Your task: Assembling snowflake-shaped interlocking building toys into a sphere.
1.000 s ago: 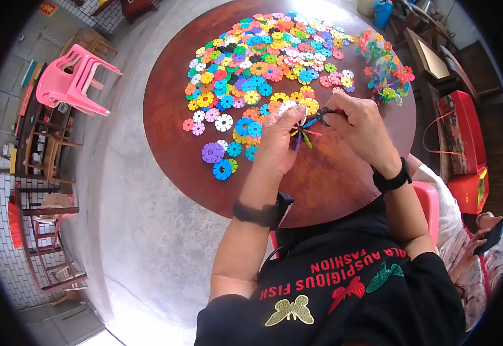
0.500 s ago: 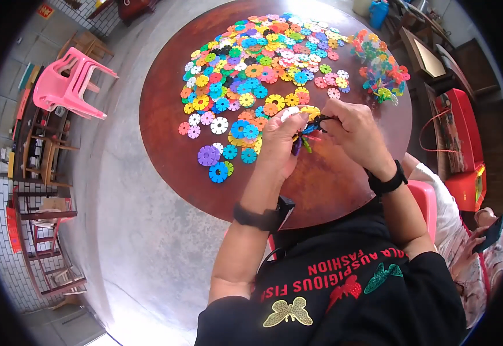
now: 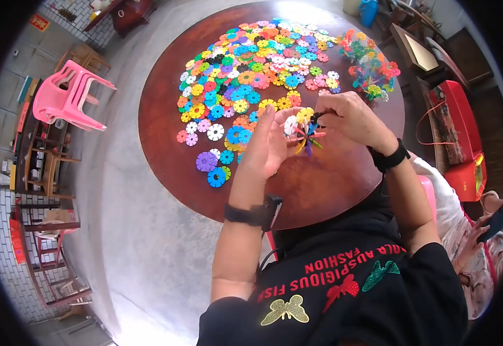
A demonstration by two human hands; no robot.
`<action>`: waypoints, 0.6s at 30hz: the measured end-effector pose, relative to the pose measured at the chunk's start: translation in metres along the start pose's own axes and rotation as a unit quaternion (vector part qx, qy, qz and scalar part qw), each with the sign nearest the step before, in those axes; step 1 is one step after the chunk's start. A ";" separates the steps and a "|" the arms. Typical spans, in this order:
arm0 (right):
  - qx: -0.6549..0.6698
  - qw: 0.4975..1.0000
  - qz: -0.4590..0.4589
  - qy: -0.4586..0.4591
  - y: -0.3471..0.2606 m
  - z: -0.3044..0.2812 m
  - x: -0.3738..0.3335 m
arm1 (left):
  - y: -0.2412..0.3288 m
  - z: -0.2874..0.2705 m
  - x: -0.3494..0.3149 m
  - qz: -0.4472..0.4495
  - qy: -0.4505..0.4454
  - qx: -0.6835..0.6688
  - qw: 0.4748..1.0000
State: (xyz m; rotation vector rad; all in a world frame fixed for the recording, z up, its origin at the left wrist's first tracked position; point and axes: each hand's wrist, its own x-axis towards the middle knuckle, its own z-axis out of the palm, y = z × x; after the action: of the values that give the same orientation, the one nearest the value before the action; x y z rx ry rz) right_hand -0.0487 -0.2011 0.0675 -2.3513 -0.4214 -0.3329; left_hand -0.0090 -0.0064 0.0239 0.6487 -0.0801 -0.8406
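Note:
Over the near part of the round table, a small cluster of interlocking flower discs (image 3: 307,137) is up in the air, its yellow, white, blue, green, red and purple pieces fanning out. My right hand (image 3: 352,118) pinches it at a black disc on its upper right side. Beside its left side, my left hand (image 3: 269,141) is open, thumb raised apart from the fingers; whether its fingertips touch the cluster behind the white disc is hard to see. Loose flower discs (image 3: 246,79) in many colours lie spread beyond both hands.
A finished-looking cluster of translucent discs (image 3: 372,72) stands at the table's (image 3: 171,179) far right. Pink stacked chairs (image 3: 61,101) are on the left. To my right sits a person holding a phone (image 3: 494,225), near a red bag (image 3: 456,121).
My left hand has let go of the disc cluster, its thumb and fingers opening away to the left. My right hand still pinches the cluster, which now shows more fully.

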 end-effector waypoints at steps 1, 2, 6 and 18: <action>0.003 0.999 -0.015 -0.039 -0.001 -0.002 0.001 | 0.001 0.002 -0.002 -0.021 -0.023 0.036 0.999; 0.007 0.996 -0.029 -0.078 -0.002 -0.004 0.002 | 0.001 0.003 -0.002 -0.041 -0.045 0.072 0.996; 0.044 0.998 0.005 -0.051 0.001 -0.016 0.008 | -0.009 0.002 -0.001 -0.069 -0.054 0.108 0.990; -0.261 0.963 0.061 -0.036 0.107 0.017 0.021 | 0.013 -0.016 0.004 0.099 0.106 -0.231 0.962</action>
State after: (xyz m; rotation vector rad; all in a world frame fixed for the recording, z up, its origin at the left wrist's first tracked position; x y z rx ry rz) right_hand 0.0142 -0.2590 -0.0021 -2.8973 -0.2388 -0.3308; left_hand 0.0077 0.0047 0.0177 0.2801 0.2368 -0.5633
